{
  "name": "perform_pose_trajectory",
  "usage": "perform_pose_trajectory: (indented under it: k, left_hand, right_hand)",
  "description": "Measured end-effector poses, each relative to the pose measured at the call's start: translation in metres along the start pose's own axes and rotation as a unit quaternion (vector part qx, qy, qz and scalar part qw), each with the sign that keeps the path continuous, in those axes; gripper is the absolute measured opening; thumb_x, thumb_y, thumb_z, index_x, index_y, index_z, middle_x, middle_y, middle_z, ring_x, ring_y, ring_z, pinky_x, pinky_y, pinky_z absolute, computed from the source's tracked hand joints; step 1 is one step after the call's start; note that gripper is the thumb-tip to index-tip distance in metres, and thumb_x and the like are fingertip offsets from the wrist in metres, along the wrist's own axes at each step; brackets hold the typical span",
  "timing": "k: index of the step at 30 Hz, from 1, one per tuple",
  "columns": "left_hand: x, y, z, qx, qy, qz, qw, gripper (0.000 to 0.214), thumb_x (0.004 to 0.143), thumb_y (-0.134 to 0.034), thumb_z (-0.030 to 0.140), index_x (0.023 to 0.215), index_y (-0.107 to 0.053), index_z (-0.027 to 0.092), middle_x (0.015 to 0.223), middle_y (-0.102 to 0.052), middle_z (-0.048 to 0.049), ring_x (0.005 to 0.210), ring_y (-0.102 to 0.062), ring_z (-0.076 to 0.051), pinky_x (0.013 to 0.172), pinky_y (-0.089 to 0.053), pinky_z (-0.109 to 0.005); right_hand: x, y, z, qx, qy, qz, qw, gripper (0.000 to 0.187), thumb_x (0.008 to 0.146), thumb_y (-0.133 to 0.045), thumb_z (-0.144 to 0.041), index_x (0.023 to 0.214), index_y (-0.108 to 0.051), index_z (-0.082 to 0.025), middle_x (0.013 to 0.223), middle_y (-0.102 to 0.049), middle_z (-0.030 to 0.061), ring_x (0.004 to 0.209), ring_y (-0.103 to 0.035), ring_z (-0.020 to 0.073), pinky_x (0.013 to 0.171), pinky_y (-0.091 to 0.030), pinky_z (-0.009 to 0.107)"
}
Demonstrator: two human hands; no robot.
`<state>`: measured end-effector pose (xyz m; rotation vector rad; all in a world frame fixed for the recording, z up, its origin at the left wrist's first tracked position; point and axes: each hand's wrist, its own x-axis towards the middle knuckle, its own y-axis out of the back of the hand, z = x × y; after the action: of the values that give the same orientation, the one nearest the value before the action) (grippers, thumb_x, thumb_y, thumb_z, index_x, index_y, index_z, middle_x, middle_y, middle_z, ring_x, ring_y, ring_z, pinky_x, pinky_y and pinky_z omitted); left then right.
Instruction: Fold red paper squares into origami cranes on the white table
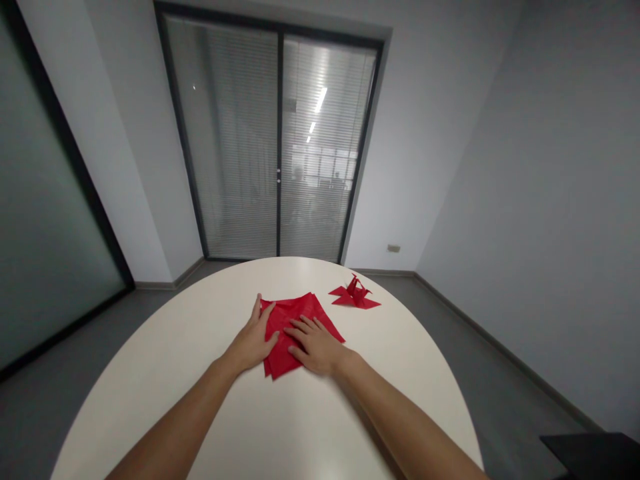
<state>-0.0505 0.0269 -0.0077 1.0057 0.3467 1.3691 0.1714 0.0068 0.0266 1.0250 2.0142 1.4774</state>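
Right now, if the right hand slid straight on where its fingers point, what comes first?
Probably the left hand, resting on the same red paper; the right hand points toward its thumb.

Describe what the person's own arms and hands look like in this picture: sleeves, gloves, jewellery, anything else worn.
The left hand and right hand are bare, with no gloves. No ring, watch or wristband shows on either. Both arms are uncovered from the wrist to the picture's bottom edge, and no sleeve is in view. No markings can be made out.
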Motion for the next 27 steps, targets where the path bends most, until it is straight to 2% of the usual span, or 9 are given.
perform_pose_trajectory:
  k: [2,4,9,12,15,18,23,25,27]
  left_hand:
    - [0.001,0.001,0.0,-0.004,0.002,-0.007,1.0,0.069,0.088,-0.057,0.031,0.152,-0.035,0.017,0.167,0.017,-0.0138,0.146,-0.036,-0.033,0.116,-0.04,-0.039]
    - [0.002,0.001,0.0,-0.004,-0.002,-0.008,1.0,0.066,0.087,-0.058,0.031,0.149,-0.04,0.018,0.166,0.02,-0.0117,0.143,-0.041,-0.032,0.113,-0.043,-0.037]
    - [0.005,0.002,-0.005,0.008,0.008,-0.007,1.0,0.06,0.089,-0.055,0.027,0.146,-0.044,0.018,0.167,0.016,-0.0116,0.138,-0.048,-0.031,0.112,-0.044,-0.037]
    - [0.009,0.004,-0.004,0.041,0.013,0.021,0.999,0.056,0.088,-0.056,0.023,0.142,-0.049,0.015,0.168,0.006,-0.0142,0.139,-0.047,-0.032,0.113,-0.044,-0.041]
    - [0.012,0.002,0.007,0.122,-0.031,0.086,0.988,0.046,0.083,-0.053,0.011,0.128,-0.062,0.012,0.165,-0.021,-0.0154,0.147,-0.034,-0.035,0.12,-0.033,-0.049]
    - [0.01,-0.007,0.017,0.156,-0.075,0.051,0.984,0.05,0.085,-0.044,0.009,0.132,-0.06,0.01,0.15,-0.049,-0.0166,0.139,-0.046,-0.029,0.119,-0.036,-0.045]
    - [0.003,-0.032,0.013,0.202,-0.06,-0.047,0.977,0.053,0.096,-0.036,0.025,0.142,-0.05,0.003,0.151,-0.046,-0.0237,0.142,-0.042,-0.033,0.115,-0.037,-0.052]
    - [0.002,-0.037,0.01,0.217,-0.046,-0.05,0.974,0.054,0.098,-0.035,0.028,0.143,-0.049,0.004,0.153,-0.043,-0.0237,0.144,-0.039,-0.036,0.115,-0.035,-0.055]
    - [0.003,-0.038,0.008,0.227,-0.042,-0.048,0.972,0.054,0.097,-0.036,0.028,0.144,-0.049,0.004,0.153,-0.042,-0.0236,0.144,-0.037,-0.037,0.115,-0.034,-0.057]
  right_hand:
    - [0.002,0.0,0.001,0.009,-0.001,0.001,1.0,0.062,0.097,-0.045,-0.053,0.151,-0.043,-0.021,0.158,-0.039,0.0132,0.15,-0.025,0.0336,0.122,-0.017,0.055]
    - [0.007,-0.002,0.0,0.016,-0.012,0.004,1.0,0.07,0.093,-0.05,-0.059,0.153,-0.041,-0.022,0.16,-0.034,0.0138,0.151,-0.021,0.0356,0.122,-0.017,0.055]
    - [0.02,-0.005,-0.003,0.046,-0.1,-0.049,0.993,0.09,0.086,-0.051,-0.072,0.158,-0.027,-0.024,0.167,-0.011,0.0137,0.152,0.002,0.0437,0.12,-0.01,0.063]
    - [0.023,-0.004,-0.002,0.048,-0.122,-0.078,0.988,0.096,0.083,-0.052,-0.076,0.159,-0.022,-0.027,0.168,-0.005,0.0116,0.151,0.008,0.044,0.12,-0.006,0.062]
    - [0.023,-0.003,-0.001,0.038,-0.119,-0.081,0.989,0.093,0.084,-0.051,-0.075,0.159,-0.02,-0.03,0.168,-0.005,0.009,0.152,0.006,0.0414,0.12,-0.004,0.06]
    - [0.021,-0.005,0.0,0.027,-0.117,-0.076,0.99,0.09,0.085,-0.05,-0.072,0.159,-0.021,-0.03,0.168,-0.007,0.009,0.153,0.005,0.0405,0.121,-0.002,0.06]
    - [0.027,0.002,0.0,0.021,-0.138,-0.077,0.987,0.07,0.096,-0.037,-0.054,0.159,-0.025,-0.026,0.167,-0.015,0.008,0.153,-0.003,0.0381,0.121,-0.008,0.059]
    - [0.035,0.006,0.0,0.004,-0.148,-0.072,0.986,0.064,0.098,-0.037,-0.046,0.157,-0.032,-0.021,0.166,-0.022,0.0107,0.152,-0.011,0.0392,0.12,-0.012,0.061]
    - [0.047,0.006,-0.001,-0.021,-0.13,-0.036,0.991,0.059,0.099,-0.035,-0.039,0.153,-0.039,-0.014,0.162,-0.03,0.0163,0.151,-0.018,0.0379,0.12,-0.013,0.06]
